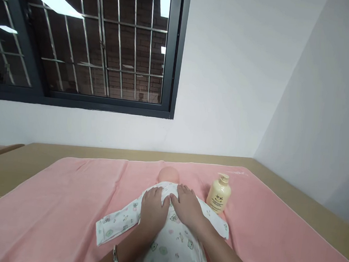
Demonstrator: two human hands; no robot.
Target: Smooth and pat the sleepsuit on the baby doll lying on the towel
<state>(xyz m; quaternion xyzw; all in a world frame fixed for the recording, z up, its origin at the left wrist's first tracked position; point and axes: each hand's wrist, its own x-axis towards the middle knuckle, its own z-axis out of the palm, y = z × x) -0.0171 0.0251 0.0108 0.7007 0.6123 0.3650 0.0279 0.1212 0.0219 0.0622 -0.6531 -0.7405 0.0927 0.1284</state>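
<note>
A baby doll (169, 174) lies on a pink towel (73, 191), its bare head toward the wall. It is dressed in a white printed top (169, 246) with both sleeves stretched out sideways. Flat on the left side of the upper torso rests my left hand (155, 211), fingers extended and a silver bangle on the wrist. My right hand (187, 204) lies flat on the right side, fingers pointing up toward the head. The thumbs come close together near the middle. Just beyond the right sleeve stands a cream pump bottle (219, 194). The doll's lower body is out of frame.
The towel covers most of a tan table (239, 162), which meets a white wall (222, 78) at the back and right. A dark-framed window (176, 65) with metal bars is above on the left. A wooden edge (2, 149) shows at far left.
</note>
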